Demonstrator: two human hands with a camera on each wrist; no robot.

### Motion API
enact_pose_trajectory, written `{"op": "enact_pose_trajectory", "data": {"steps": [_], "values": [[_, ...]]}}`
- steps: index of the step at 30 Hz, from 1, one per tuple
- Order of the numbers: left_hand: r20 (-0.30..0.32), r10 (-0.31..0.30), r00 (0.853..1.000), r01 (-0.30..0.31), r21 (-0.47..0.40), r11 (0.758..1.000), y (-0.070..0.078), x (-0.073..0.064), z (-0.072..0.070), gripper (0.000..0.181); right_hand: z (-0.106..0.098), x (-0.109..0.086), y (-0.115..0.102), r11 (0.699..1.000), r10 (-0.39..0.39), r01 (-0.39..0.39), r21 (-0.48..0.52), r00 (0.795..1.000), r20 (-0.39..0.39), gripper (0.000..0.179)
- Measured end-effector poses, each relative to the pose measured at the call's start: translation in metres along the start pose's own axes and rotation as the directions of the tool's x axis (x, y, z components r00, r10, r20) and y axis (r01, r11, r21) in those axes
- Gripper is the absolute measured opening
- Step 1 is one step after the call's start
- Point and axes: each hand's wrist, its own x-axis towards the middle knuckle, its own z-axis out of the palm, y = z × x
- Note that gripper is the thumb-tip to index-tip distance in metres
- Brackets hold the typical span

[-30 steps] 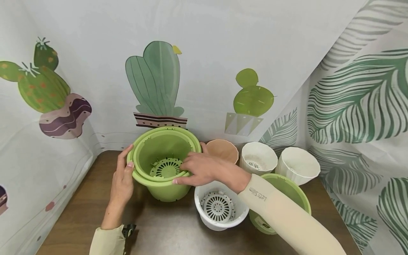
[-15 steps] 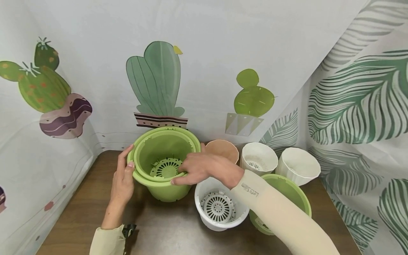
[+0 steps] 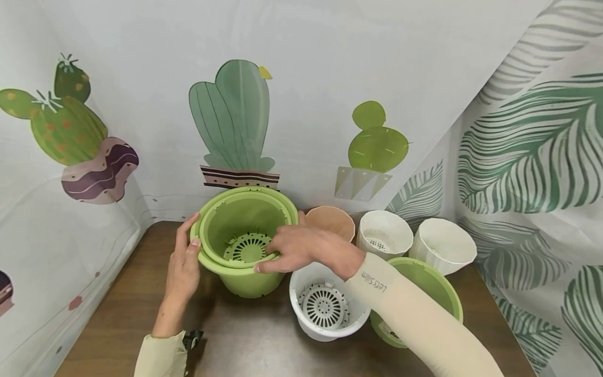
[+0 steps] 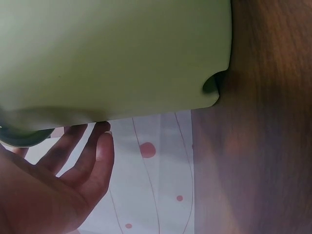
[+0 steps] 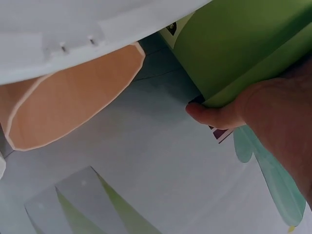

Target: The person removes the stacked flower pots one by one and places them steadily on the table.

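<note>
Two green plastic flowerpots, one nested in the other, stand at the back left of the table in the head view. The inner green flowerpot (image 3: pixel 245 214) has a slotted base; the outer green flowerpot (image 3: pixel 249 285) shows below its rim. My left hand (image 3: pixel 182 267) holds the outer pot's left rim, its thumb near the edge and its fingers bent against the outside in the left wrist view. On the right side, my right hand (image 3: pixel 297 248) grips the rim, some fingers inside the inner pot. A digit presses under the rim in the right wrist view.
A white pot (image 3: pixel 325 306) with a slotted base stands right of the stack. Behind it are a peach pot (image 3: pixel 332 220) and two white ribbed pots (image 3: pixel 383 230). Another green pot (image 3: pixel 433 285) is partly hidden under the right forearm. A printed cloth hangs close behind.
My right wrist has shifted slightly left while the hand keeps its place on the rim. My left hand and the nested pots stay almost the same.
</note>
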Motion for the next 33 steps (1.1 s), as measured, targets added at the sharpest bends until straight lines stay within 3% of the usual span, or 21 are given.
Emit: {"op": "enact_pose_trajectory", "data": {"steps": [11,16,28,33], "values": [[-0.008,-0.007,1.0,0.007,-0.006,1.0,0.0013,0.0009,0.0005,0.054,0.0028,-0.003,0.0075,0.994,-0.101,0.104,0.026,0.99,-0.097,0.058],[-0.014,-0.006,1.0,0.005,-0.005,1.0,0.0013,0.0006,0.0006,0.053,0.0028,-0.0025,0.0087,0.993,-0.109,0.113,0.033,0.989,-0.096,0.055],[0.005,0.005,1.0,-0.005,0.007,1.0,-0.0016,0.0014,0.0008,0.053,-0.0018,-0.0041,0.0083,0.995,-0.077,0.082,0.053,0.993,-0.087,0.066],[0.002,0.003,1.0,-0.003,0.014,1.0,-0.0002,0.0017,0.0003,0.052,0.0004,-0.0028,0.0082,0.994,-0.108,0.11,0.007,0.986,-0.124,0.064]]}}
